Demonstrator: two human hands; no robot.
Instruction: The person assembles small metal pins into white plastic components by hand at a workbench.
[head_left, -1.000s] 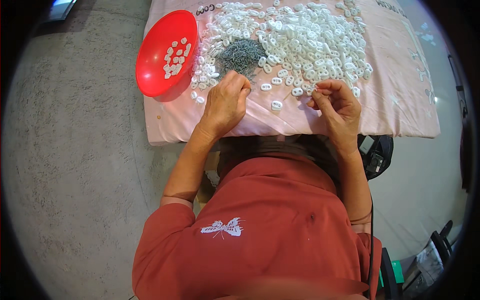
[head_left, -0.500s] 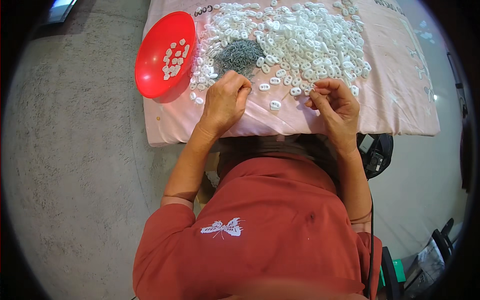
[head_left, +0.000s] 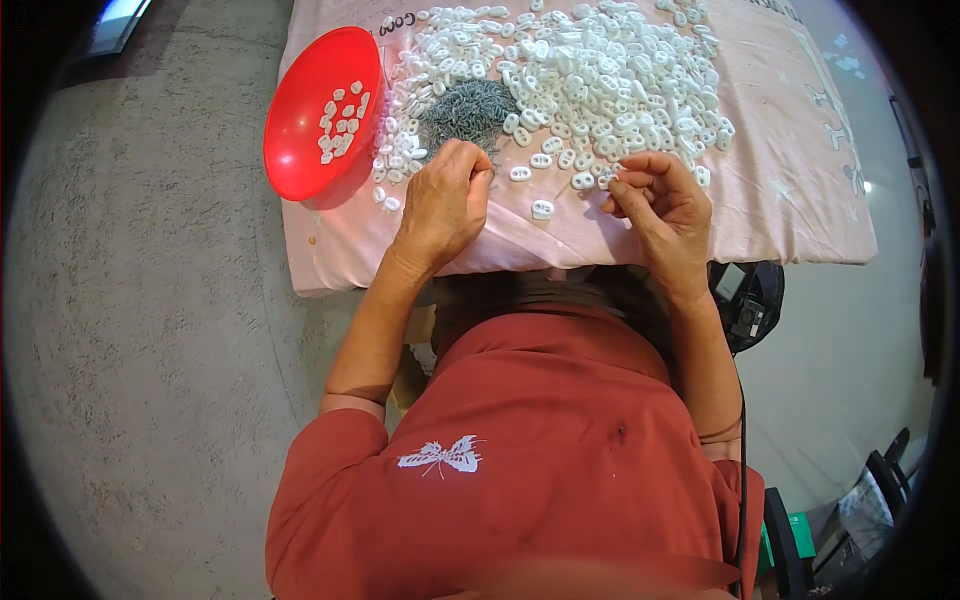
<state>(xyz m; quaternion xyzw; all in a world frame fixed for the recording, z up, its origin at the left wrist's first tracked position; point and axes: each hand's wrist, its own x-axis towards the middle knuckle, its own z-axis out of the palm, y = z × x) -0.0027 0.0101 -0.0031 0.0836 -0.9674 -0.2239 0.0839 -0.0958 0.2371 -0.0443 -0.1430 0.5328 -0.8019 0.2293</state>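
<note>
My left hand [head_left: 444,205] is closed in a pinch at the near edge of a heap of small grey screws [head_left: 468,112]. Whatever its fingertips hold is hidden under the hand. On the right, my right hand [head_left: 668,212] has thumb and forefinger pressed together beside the near edge of a spread of white two-hole plastic pieces [head_left: 620,85]. Something small and pale shows at those fingertips, too small to tell from the pieces behind. Between my hands a single thicker white piece [head_left: 542,210] lies apart on the cloth, with dark spots in its holes.
A red bowl [head_left: 290,130] stands at the table's left edge with several small white pieces inside. A pink patterned cloth [head_left: 790,210] covers the table. A dark bag [head_left: 762,305] with devices in it sits by the near right edge.
The whole view has shifted slightly, moving table and hands a little to the left. Both hands keep nearly the same pose and place over the table.
</note>
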